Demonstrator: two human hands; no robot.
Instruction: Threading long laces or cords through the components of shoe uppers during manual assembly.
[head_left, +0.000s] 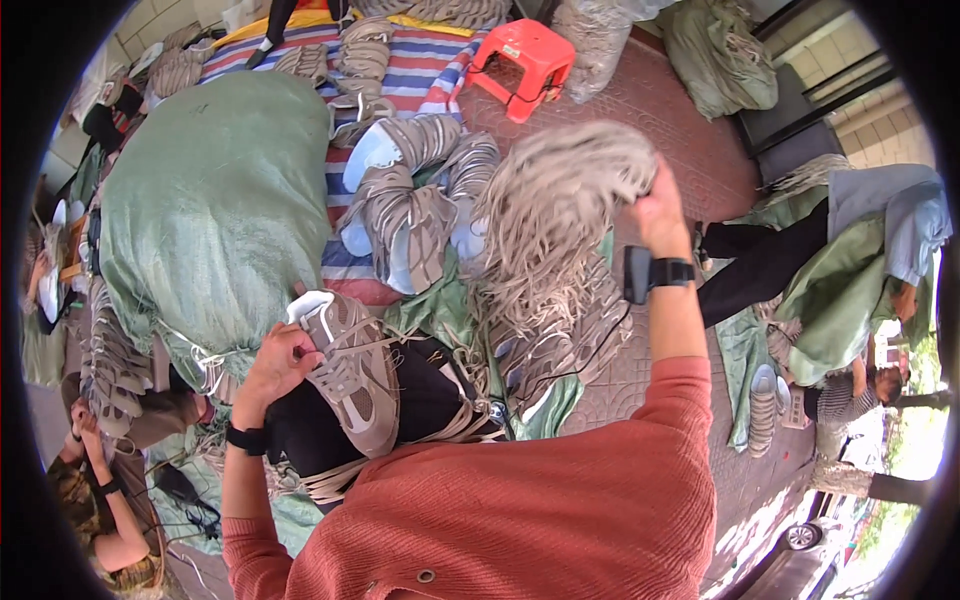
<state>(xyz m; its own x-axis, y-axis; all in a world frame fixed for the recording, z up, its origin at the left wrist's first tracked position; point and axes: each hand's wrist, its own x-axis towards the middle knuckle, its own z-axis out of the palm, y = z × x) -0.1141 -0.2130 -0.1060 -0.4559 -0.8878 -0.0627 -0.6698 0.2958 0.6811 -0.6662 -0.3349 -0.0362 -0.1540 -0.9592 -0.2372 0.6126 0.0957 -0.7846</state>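
Observation:
A taupe and grey sneaker (350, 375) lies on my dark-trousered lap, its pale-lined opening pointing away from me. Beside its opening, my left hand (272, 368) is closed in a pinch, with a beige shoelace (362, 347) running from the fingers across the shoe. Out to the right, my right hand (660, 215) grips one end of a thick bundle of beige shoelaces (565, 200). The bundle is smeared by motion, and its loose ends hang over stacked shoe uppers (560, 345). More laces (335, 485) lie across my thighs.
A big green sack (215, 200) stands at the left. Rings of grey uppers (405, 215) lie on a striped sheet (420, 65), with a red stool (522, 65) behind. People sit or stand on both sides, one handling green sacking (835, 290). Green sacking (435, 300) lies before my knees.

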